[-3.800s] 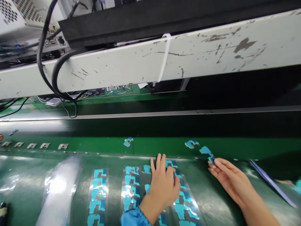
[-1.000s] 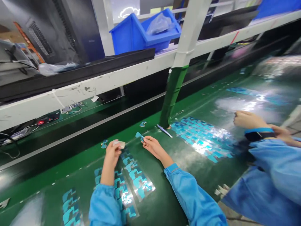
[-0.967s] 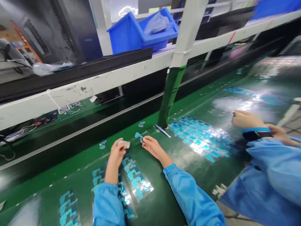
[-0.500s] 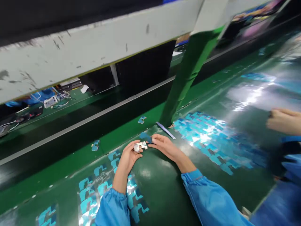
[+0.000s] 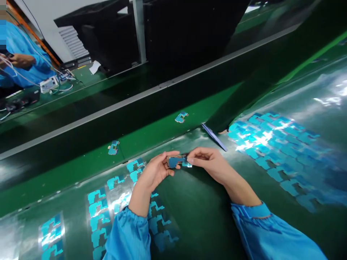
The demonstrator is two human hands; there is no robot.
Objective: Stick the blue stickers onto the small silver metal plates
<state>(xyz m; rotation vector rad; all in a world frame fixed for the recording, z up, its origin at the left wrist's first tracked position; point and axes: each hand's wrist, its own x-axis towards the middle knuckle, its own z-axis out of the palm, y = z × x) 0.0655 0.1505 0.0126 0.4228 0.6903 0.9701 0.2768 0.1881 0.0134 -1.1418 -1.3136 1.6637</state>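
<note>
My left hand [image 5: 151, 172] grips a small circuit board [image 5: 168, 157] by its left end, between thumb and fingers. A piece of blue film [image 5: 175, 162] lies over the face of the board. At the board's right end, my right hand [image 5: 210, 161] pinches the film's edge with thumb and forefinger; its other fingers are curled in. Beyond the right hand, purple tweezers [image 5: 214, 136] rest on the green table [image 5: 199, 209].
Sheets of blue film cutouts lie at left [image 5: 99, 218] and right [image 5: 273, 151]. Two film-covered boards, one left [image 5: 113, 147] and one right [image 5: 181, 117], sit on the green strip behind. A green post [image 5: 271, 79] stands right. Across the line, a person in a blue sleeve [image 5: 40, 59] handles cables.
The blue film, held apart from the bare silvery board before, now lies over it. My right hand has brought it onto the board. The view has shifted, and a person across has come into sight.
</note>
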